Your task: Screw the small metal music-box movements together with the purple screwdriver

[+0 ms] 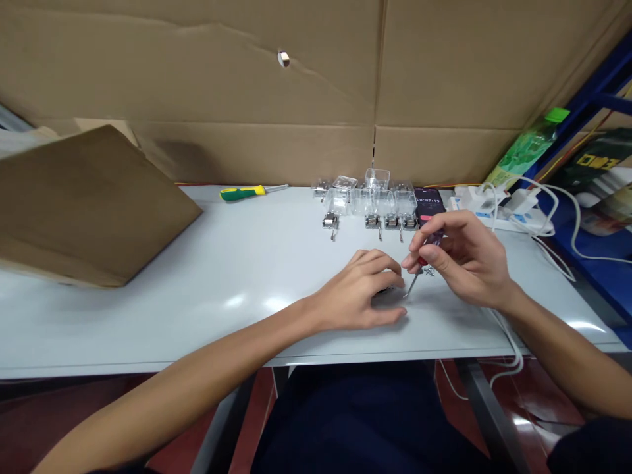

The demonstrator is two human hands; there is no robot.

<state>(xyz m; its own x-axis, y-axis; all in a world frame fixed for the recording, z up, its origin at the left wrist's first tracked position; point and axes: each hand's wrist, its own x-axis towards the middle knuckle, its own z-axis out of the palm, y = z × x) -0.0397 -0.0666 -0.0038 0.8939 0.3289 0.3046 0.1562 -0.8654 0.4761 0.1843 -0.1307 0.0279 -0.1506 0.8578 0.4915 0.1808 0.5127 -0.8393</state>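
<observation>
My right hand is closed around a screwdriver with a red and clear handle. Its thin metal shaft slants down to the left, the tip close to the tabletop beside my left fingertips. My left hand rests low over the table, thumb and fingers apart. Between them sits a small dark metal part, mostly hidden by the fingers; whether they touch it I cannot tell. Several small screws lie just beyond the screwdriver, near my right fingers.
Behind my hands stand clear plastic boxes and several small metal crank mechanisms. A phone showing a timer lies beside them. Further out are a green-yellow screwdriver, a cardboard box, a power strip with cables, and a bottle.
</observation>
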